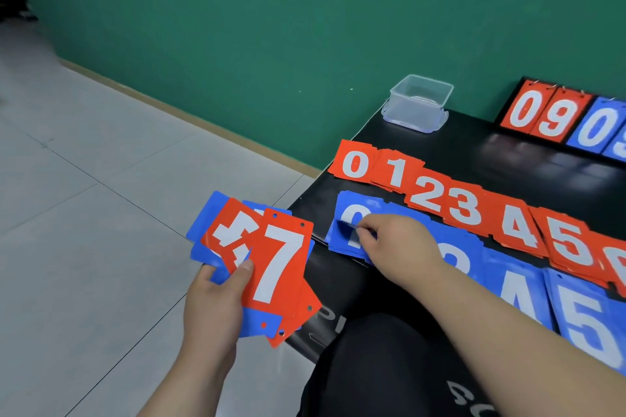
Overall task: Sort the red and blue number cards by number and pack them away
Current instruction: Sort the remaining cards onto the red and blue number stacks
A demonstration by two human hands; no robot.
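Dark-trousered knee (pixel 372 359) fills the bottom centre, nearest the lens. At lower left, the left hand (pixel 213 301) grips a fanned stack of cards (pixel 271 267), thumb pressed on its face. The fan hangs off the table's edge, over the tiled floor (pixel 84 196). Its long axis stands roughly upright, leaning a little right. A red 7 lies on top, punched holes along its upper edge, with red and blue cards splayed behind. Further right, the right hand (pixel 399 244) reaches over the black table (pixel 474 149) and pinches the edge of a blue card (pixel 342 227) on the blue 0 pile (pixel 350 208). That pile heads the blue row (pixel 582 315), which runs diagonally toward the lower right; the forearm hides its middle piles, and a white 4 and 5 show beyond. Just behind and parallel, the red row (pixel 440 200) reads 0 to 5 in overlapping piles. At the table's far corner sits a clear plastic box (pixel 420 101); at the right edge stands a flip scoreboard (pixel 555 118) with red and blue digits.
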